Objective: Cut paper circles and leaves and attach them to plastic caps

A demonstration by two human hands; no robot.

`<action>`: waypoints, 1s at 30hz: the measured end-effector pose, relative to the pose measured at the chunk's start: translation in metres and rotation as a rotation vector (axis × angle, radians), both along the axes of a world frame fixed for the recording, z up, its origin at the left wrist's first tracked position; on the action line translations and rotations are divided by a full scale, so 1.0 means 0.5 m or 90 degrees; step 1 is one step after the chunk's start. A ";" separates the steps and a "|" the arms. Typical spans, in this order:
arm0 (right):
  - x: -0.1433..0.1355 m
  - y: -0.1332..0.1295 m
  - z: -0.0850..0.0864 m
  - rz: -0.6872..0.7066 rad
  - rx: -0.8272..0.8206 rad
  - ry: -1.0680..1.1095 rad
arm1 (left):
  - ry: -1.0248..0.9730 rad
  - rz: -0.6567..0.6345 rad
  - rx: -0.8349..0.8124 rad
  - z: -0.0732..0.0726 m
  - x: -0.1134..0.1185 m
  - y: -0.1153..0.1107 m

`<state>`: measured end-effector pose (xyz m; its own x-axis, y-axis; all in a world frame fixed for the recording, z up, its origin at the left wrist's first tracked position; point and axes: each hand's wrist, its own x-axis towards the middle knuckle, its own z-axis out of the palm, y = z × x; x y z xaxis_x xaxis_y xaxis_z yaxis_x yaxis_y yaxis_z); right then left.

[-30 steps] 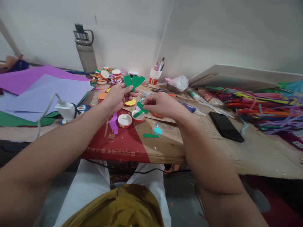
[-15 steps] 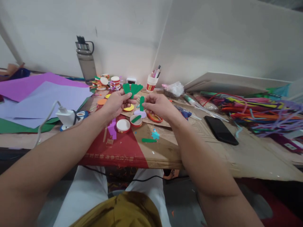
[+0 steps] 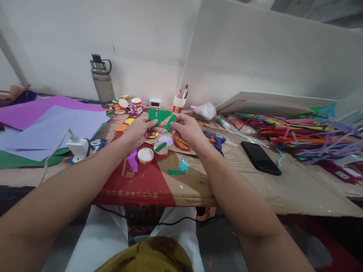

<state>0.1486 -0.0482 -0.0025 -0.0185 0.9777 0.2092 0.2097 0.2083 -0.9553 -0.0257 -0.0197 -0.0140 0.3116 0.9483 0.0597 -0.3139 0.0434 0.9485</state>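
Observation:
A fan of several green paper strips [image 3: 160, 115] is pinched in my left hand [image 3: 143, 130], the rounded ends spread upward. My right hand [image 3: 185, 127] is closed on a single green paper strip [image 3: 169, 123], tilted beside the fan. Below the hands, one green strip [image 3: 161, 147] lies across a round white-and-red lid [image 3: 160, 153]. Another round lid [image 3: 145, 155] sits to its left. A further green strip [image 3: 176, 172] rests on the cardboard, near a blue paper star-like cutout [image 3: 183, 165]. A lilac paper oval [image 3: 165, 141] lies under the hands.
Purple paper sheets [image 3: 56, 121] and a white plug adapter [image 3: 78, 147] lie left. A water bottle [image 3: 102, 81] and a cup of pens [image 3: 179, 104] stand at the back. On the right are a phone [image 3: 261, 158], a blue glue gun [image 3: 218, 142] and pipe cleaners [image 3: 306, 136].
The strip in my right hand has turned from upright to slanted and come closer to the fan in my left hand. The view has shifted slightly.

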 end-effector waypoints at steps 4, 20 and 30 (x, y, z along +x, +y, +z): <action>0.007 0.002 -0.002 0.088 -0.020 -0.020 | 0.002 0.012 -0.007 -0.001 0.000 0.002; -0.008 -0.059 0.022 0.515 -0.118 -0.516 | 0.012 0.044 -0.032 -0.005 -0.002 0.005; -0.003 -0.010 0.002 -0.024 0.062 -0.089 | -0.006 -0.010 -0.031 0.001 0.003 -0.006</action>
<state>0.1473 -0.0533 -0.0017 -0.0178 0.9536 0.3007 0.3492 0.2877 -0.8918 -0.0243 -0.0225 -0.0136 0.3264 0.9451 0.0165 -0.3221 0.0948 0.9419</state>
